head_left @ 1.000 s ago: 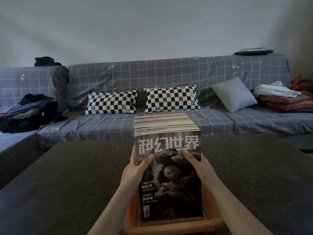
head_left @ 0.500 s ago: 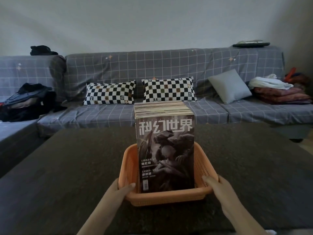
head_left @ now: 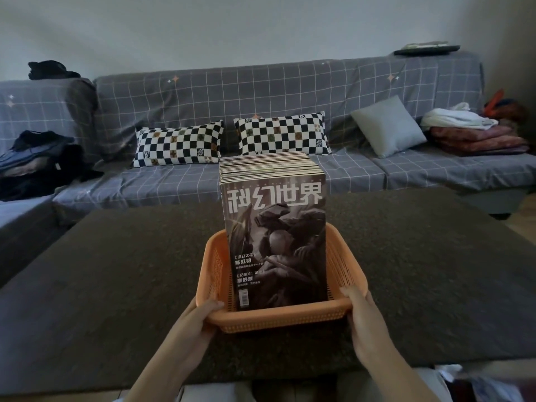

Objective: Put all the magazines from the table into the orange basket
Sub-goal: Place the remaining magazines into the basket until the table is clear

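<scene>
A thick stack of magazines [head_left: 275, 227] stands upright in the orange basket [head_left: 345, 262], its dark cover with white Chinese lettering facing me. The basket sits on the dark table [head_left: 116, 280], near its front edge. My left hand [head_left: 194, 320] grips the basket's near left corner, thumb over the rim. My right hand [head_left: 367, 323] grips the near right corner the same way. No loose magazines show on the table.
Behind the table runs a grey checked sofa [head_left: 261, 94] with two black-and-white checked pillows [head_left: 178, 143], a grey cushion [head_left: 388, 126], dark clothes [head_left: 37, 158] at the left and folded blankets [head_left: 475, 134] at the right.
My hands left the sides of the magazine stack and dropped to the basket's near corners. The view pulled back, so the whole basket now shows.
</scene>
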{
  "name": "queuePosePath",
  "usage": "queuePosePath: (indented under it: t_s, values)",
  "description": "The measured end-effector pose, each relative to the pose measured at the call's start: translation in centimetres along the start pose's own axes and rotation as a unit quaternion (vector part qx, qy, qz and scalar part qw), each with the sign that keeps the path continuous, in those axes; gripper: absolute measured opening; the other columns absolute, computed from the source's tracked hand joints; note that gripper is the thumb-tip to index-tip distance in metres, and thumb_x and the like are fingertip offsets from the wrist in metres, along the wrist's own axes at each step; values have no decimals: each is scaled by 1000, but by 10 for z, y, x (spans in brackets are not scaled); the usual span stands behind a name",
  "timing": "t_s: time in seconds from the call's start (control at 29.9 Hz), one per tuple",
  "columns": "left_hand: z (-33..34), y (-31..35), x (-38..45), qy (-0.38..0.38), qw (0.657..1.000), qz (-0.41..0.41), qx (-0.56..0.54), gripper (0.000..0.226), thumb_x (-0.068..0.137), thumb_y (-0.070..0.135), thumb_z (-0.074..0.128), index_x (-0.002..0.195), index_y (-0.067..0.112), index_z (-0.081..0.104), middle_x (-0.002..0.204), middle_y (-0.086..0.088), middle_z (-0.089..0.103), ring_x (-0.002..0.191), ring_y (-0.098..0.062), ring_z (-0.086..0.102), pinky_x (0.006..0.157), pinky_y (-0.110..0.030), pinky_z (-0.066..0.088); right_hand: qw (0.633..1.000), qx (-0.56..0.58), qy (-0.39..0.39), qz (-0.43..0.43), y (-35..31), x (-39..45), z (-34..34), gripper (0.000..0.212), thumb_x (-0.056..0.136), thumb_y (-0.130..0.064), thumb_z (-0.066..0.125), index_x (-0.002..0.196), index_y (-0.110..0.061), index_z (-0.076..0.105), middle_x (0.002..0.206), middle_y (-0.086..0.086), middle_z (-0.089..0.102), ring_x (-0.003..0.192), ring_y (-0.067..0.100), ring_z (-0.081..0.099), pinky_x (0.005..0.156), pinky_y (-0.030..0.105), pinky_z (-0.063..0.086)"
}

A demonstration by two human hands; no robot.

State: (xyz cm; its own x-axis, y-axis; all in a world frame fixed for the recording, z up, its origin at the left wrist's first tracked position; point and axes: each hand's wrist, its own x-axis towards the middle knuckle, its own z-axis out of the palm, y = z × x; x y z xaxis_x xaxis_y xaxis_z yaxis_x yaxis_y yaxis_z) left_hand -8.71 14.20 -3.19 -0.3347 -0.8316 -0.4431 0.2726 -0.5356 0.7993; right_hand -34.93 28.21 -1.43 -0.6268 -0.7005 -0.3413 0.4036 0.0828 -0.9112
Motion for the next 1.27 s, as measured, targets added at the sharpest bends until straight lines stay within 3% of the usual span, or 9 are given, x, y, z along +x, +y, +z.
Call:
queuePosePath:
  t_s: [0.27,0.43,0.63,0.94,1.07,1.27]
  values:
    - [45,-3,15,-55,998,-17,8,78,67,6,73,139,19,43,122,-17,63,102,-29,66,72,-37,56,999,5,29,-20,-14,25,-26,57,86,-27,55,140,-24,38,126,2,51,120,22,45,109,45,29]
    - [96,-8,33,-87,996,-31,16,76,69,6,72,139,17,43,115,-16,67,86,-24,74,59,-31,59,998,-3,57,-36,-29,54,-50,69,81,-26,62,143,-25,32,133,4,49,124,23,42,111,47,25]
    - [169,-22,62,-120,991,-42,27,77,72,9,72,141,15,41,119,-15,65,104,-27,66,74,-35,55,992,4,120,-27,-61,102,-91,71,81,-25,64,144,-24,30,137,8,46,127,26,40,111,48,26]
    - [278,-43,102,-165,984,-29,69,83,68,19,72,143,16,36,115,-11,64,104,-25,62,79,-35,51,980,-8,194,-36,-108,174,-150,58,89,-27,55,142,-21,33,133,12,49,122,29,45,106,49,33]
    - [317,-53,122,-185,978,-9,91,79,76,20,71,145,17,33,125,-11,58,114,-27,56,105,-46,41,976,-12,209,-52,-128,206,-172,54,93,-29,49,143,-22,31,135,11,47,123,30,45,106,49,34]
    - [372,-66,150,-197,974,5,116,69,86,20,64,146,16,31,133,-13,54,122,-30,51,110,-49,35,971,-27,228,-60,-153,250,-203,51,96,-32,44,144,-21,30,129,11,50,117,28,48,97,43,36]
